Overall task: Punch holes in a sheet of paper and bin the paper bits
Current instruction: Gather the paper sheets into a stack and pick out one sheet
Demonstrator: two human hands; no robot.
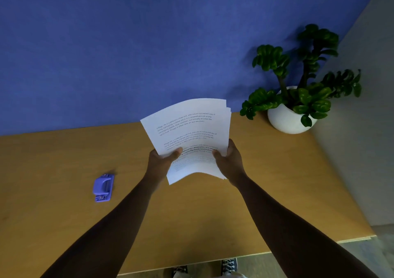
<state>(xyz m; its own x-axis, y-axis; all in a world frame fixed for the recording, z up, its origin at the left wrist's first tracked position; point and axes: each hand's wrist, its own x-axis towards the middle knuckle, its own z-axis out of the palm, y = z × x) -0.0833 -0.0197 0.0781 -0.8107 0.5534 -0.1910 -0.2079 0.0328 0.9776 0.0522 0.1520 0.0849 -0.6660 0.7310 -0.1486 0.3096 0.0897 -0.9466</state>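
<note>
Both hands were up above the wooden table, with a stack of paper held between them. Under the hands the table top was bare, so there was room to come down. Far off to the left of the left hand sat a small purple hole punch. Past the right hand, a leafy plant in a white pot filled the far corner. A blue wall blocked the way ahead.
</note>
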